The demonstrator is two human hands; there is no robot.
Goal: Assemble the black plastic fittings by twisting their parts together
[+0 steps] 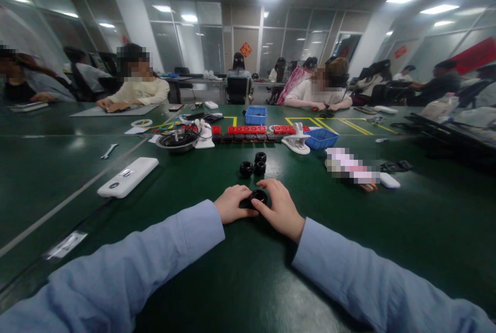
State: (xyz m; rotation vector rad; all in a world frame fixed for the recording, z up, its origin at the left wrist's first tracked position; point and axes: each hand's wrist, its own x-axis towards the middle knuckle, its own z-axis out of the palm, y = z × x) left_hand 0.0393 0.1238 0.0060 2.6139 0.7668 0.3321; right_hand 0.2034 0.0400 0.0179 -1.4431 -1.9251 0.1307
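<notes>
Over the green table (248,281), left hand (233,205) and right hand (282,210) hold one black ring (260,194); three black parts (246,169) sit beyond, untouched.

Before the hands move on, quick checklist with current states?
1. Glossy black ring-shaped part in contact with left hand and right hand: ok.
2. Three glossy black round parts beyond the hands, not held: ok.
3. White rectangular device apart from both hands: ok.
4. Silver metal wrench apart from both hands: ok.
5. Ring-shaped part's inner surface undamaged: cannot tell, too small.
</notes>
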